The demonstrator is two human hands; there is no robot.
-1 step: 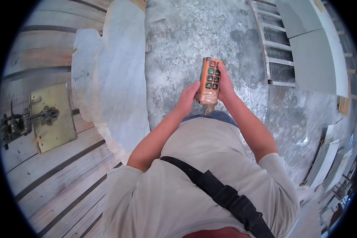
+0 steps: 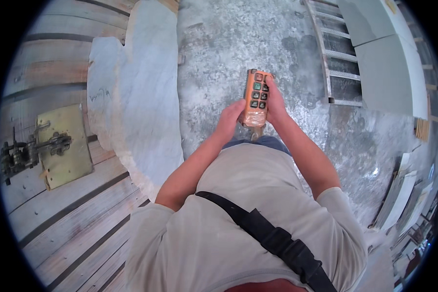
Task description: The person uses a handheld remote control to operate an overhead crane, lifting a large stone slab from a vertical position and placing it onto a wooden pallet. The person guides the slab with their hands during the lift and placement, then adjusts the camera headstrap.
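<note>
Two hands: both on orange remote (image 2: 256,98), held in front of torso over concrete floor (image 2: 219,44)
left hand (image 2: 230,118): fingers grasping remote's lower left edge
right hand (image 2: 273,100): wrapped round right side, thumb on buttons
left of person: stone slab (image 2: 131,97), brass plate (image 2: 65,146)

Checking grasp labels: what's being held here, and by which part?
An orange push-button remote, held in both hands. The left hand cups its lower left edge; the right hand wraps its right side, thumb on the buttons.
</note>
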